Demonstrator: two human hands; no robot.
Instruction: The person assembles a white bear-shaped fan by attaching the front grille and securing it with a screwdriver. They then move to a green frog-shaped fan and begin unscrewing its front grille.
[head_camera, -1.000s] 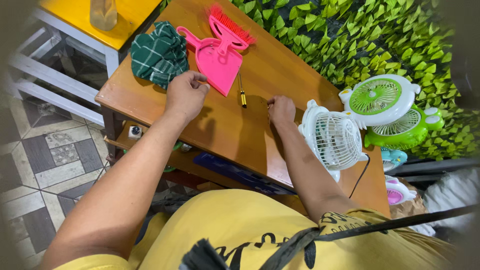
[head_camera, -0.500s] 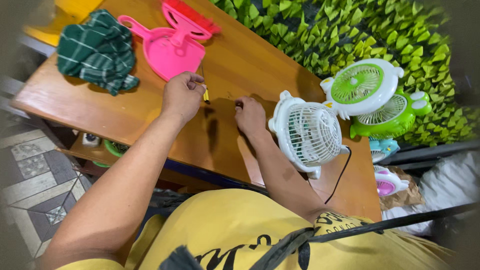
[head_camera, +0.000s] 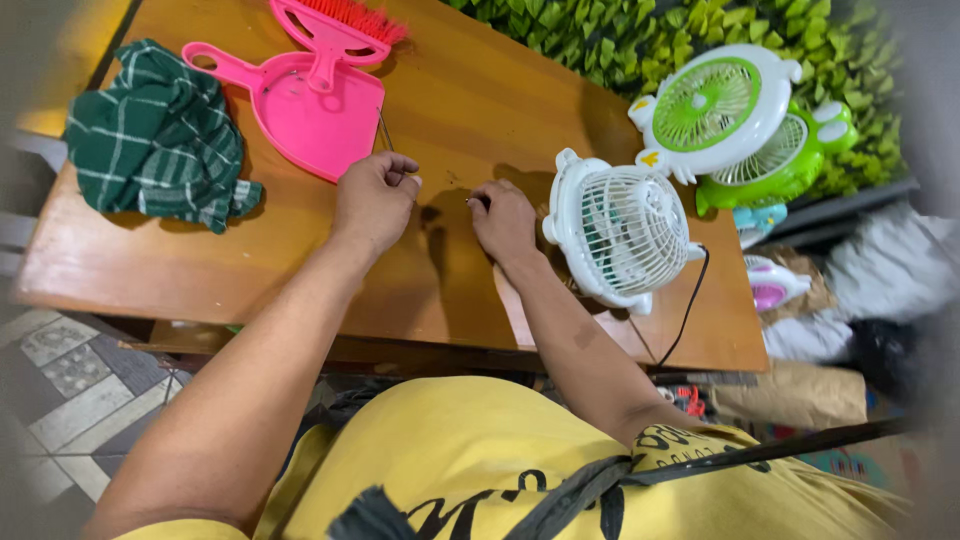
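Table (head_camera: 300, 270) set ahead of person. Cloth (head_camera: 158, 140) laid at far left of tabletop. Dustpan (head_camera: 300, 110) placed right of cloth, brush (head_camera: 340, 30) rested on it. Left hand (head_camera: 375, 200) positioned just below dustpan; right hand (head_camera: 505, 222) beside it, further right. Small fan (head_camera: 620, 235) laid just right of right hand. Two more fans (head_camera: 715, 110) stacked behind it, against hedge (head_camera: 600, 40).

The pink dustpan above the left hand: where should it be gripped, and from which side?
Probably by the handle of the pink dustpan. The handle sticks out toward the green checked cloth, lying flat on the wooden table with bare wood around it, so come from above on that side. The red-bristled brush lies across the pan's far edge, blocking that end.
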